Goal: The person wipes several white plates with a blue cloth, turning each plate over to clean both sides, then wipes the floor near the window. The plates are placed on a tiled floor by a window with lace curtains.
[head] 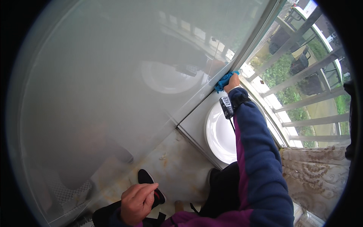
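My right hand is pressed into the corner beside the window frame, gripping a crumpled blue cloth. The cloth touches the foot of the glossy pale wall. My left hand hangs low in front of my body, above a black shoe, its fingers curled together and nothing visible in them. Below my right forearm lies a round white basin on a pale ledge; the sleeve hides its right part. A small black device with printed codes is strapped at my right wrist.
The glossy wall fills the left and reflects the basin and window. A barred window stands on the right, with plants outside. Below it hangs a patterned curtain. The stained floor lies below the ledge's edge.
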The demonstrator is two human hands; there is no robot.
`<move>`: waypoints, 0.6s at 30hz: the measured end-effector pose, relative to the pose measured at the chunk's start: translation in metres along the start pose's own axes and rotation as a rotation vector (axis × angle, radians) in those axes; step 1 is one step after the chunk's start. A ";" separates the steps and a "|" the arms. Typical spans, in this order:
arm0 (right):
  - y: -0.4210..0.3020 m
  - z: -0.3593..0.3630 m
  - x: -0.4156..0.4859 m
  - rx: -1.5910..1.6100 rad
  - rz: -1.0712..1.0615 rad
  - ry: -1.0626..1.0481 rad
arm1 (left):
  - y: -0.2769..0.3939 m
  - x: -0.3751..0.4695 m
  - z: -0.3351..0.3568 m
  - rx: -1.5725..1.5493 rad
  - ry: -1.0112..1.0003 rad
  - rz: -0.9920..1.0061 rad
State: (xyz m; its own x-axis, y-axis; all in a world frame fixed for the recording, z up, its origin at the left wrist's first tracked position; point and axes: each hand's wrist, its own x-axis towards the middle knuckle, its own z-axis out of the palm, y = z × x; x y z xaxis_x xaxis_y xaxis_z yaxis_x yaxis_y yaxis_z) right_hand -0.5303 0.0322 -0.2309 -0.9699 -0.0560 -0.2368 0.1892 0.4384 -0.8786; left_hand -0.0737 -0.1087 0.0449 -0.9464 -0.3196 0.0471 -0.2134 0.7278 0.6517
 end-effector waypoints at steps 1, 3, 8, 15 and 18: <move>-0.003 0.008 0.003 0.574 0.311 0.015 | 0.001 -0.001 0.000 -0.005 -0.002 0.012; -0.012 0.021 0.007 0.873 0.616 0.159 | 0.001 -0.003 -0.001 -0.029 -0.015 0.072; -0.067 0.017 -0.022 0.761 0.421 0.164 | 0.006 -0.012 -0.004 -0.043 -0.041 0.177; -0.165 -0.026 -0.106 0.620 0.163 -0.088 | 0.029 -0.029 -0.010 -0.035 -0.042 0.384; -0.173 -0.019 -0.129 0.702 0.155 -0.024 | 0.038 -0.036 -0.014 -0.049 -0.052 0.459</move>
State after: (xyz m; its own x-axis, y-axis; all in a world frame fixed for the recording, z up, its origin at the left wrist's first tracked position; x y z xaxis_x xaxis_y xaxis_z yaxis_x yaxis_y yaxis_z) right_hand -0.4412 -0.0195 -0.0400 -0.9217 -0.0630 -0.3827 0.3863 -0.2369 -0.8914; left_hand -0.0440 -0.0785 0.0787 -0.9515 0.0604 0.3017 0.2408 0.7567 0.6078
